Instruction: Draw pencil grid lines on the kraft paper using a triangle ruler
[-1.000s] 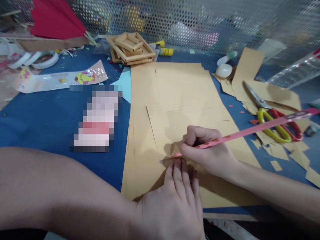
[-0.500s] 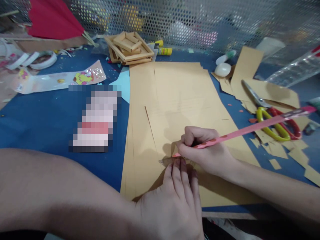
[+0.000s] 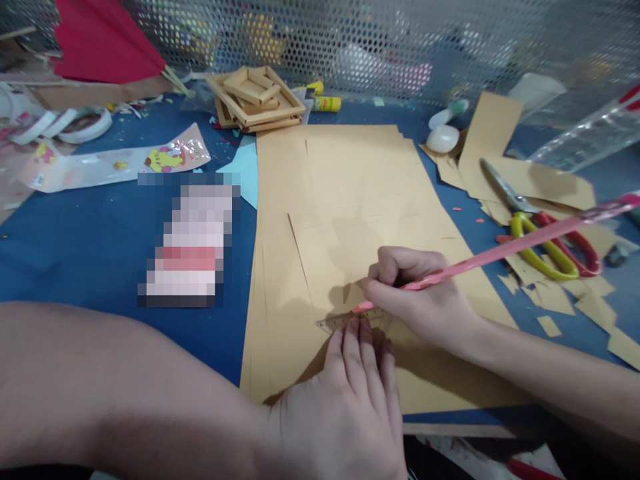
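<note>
My left hand (image 3: 350, 393) lies flat with fingers stretched out, pressing a clear set square (image 3: 327, 323) onto a stack of tan card sheets (image 3: 360, 173). Most of the set square is hidden under the fingers; a pointed corner and a marked edge show. In my right hand (image 3: 420, 293) a long pink pencil (image 3: 500, 252) is pinched, its tip resting at the upper edge of the set square, just above my left fingertips. Thin pencil lines and one darker slanted line run across the top sheet.
Right of the card lie scissors (image 3: 540, 233) with yellow and red handles among tan scraps (image 3: 550, 326). Small card frames (image 3: 295, 110) and a glue stick (image 3: 326, 104) stand behind. Tape rolls (image 3: 87, 127), a plastic wrapper (image 3: 120, 159) and a blurred-out rectangle (image 3: 193, 240) are left.
My right hand and the pencil have slid slightly right along the edge of the set square. My left hand stays in place on it.
</note>
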A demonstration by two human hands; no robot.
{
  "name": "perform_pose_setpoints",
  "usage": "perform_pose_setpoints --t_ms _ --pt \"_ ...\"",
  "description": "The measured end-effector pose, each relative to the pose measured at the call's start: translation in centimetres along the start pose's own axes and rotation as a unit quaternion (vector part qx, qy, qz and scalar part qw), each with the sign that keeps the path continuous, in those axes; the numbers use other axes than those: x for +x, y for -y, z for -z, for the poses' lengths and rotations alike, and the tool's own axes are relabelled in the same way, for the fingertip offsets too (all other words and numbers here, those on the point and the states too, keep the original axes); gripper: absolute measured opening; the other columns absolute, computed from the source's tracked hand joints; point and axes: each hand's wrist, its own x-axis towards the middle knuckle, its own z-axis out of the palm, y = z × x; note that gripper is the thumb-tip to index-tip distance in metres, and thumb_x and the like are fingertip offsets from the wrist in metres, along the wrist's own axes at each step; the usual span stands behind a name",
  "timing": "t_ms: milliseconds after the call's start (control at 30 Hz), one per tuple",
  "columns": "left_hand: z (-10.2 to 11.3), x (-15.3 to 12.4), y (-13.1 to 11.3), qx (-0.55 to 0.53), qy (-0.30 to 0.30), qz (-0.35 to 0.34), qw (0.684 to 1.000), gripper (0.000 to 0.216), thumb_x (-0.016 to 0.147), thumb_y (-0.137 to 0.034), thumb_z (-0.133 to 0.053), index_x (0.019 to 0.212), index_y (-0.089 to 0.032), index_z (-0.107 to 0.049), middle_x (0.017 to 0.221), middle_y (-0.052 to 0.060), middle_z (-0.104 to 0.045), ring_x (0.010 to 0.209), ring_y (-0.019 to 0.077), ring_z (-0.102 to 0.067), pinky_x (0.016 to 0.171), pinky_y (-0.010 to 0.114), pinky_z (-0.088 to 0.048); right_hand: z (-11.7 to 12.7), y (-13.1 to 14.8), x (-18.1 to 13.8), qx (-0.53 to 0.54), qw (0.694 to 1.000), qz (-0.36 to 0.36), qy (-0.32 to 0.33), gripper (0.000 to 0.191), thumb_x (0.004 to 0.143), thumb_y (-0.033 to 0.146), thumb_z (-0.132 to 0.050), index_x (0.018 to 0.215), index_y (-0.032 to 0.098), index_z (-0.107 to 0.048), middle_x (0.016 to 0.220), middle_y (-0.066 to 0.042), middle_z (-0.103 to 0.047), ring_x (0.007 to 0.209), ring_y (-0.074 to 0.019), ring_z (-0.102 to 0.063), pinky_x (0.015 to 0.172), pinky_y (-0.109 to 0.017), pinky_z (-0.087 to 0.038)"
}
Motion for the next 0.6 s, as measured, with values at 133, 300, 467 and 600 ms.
perform_pose_setpoints --t_ms 133,300,467,600 --pt "-0.05 0.05 0.08 0.0 -0.013 -0.005 1.0 0.039 0.079 -0.012 -0.047 0.112 0.003 -0.062 0.104 0.025 -0.065 0.097 0.0317 -0.066 0.083 0.04 -0.056 0.22 0.03 0.1 -0.025 1.0 -0.007 0.004 0.035 0.066 0.001 -0.054 0.052 0.02 -0.028 0.048 0.009 -0.029 0.046 -0.0053 -0.025 0.042 -0.022 -0.023" --pt "-0.1 -0.01 -0.07 0.001 -0.011 -0.011 1.0 0.039 0.08 -0.012 -0.047 0.113 0.004 -0.061 0.104 0.026 -0.065 0.098 0.0324 -0.065 0.083 0.041 -0.055 0.08 -0.09 0.05 -0.029 0.999 -0.008 0.014 0.034 0.065 0.002 -0.054 0.052 0.02 -0.028 0.048 0.009 -0.028 0.046 -0.0055 -0.025 0.041 -0.022 -0.023" --pt "-0.18 -0.03 -0.13 -0.001 -0.01 -0.001 1.0 0.04 0.079 -0.012 -0.046 0.112 0.004 -0.061 0.104 0.025 -0.065 0.097 0.0318 -0.066 0.083 0.041 -0.056 0.09 -0.04 0.08 -0.04 0.999 -0.007 0.015 0.034 0.065 0.003 -0.054 0.052 0.02 -0.028 0.047 0.009 -0.028 0.045 -0.0054 -0.024 0.041 -0.022 -0.023" --pt "-0.19 -0.09 -0.13 -0.001 -0.01 -0.01 1.0 0.041 0.08 -0.011 -0.044 0.114 0.006 -0.059 0.105 0.026 -0.064 0.099 0.0329 -0.065 0.085 0.043 -0.055 0.16 -0.06 0.12 -0.032 0.999 -0.005 0.015 0.034 0.065 0.003 -0.054 0.052 0.02 -0.028 0.047 0.009 -0.028 0.045 -0.0054 -0.025 0.041 -0.022 -0.023"
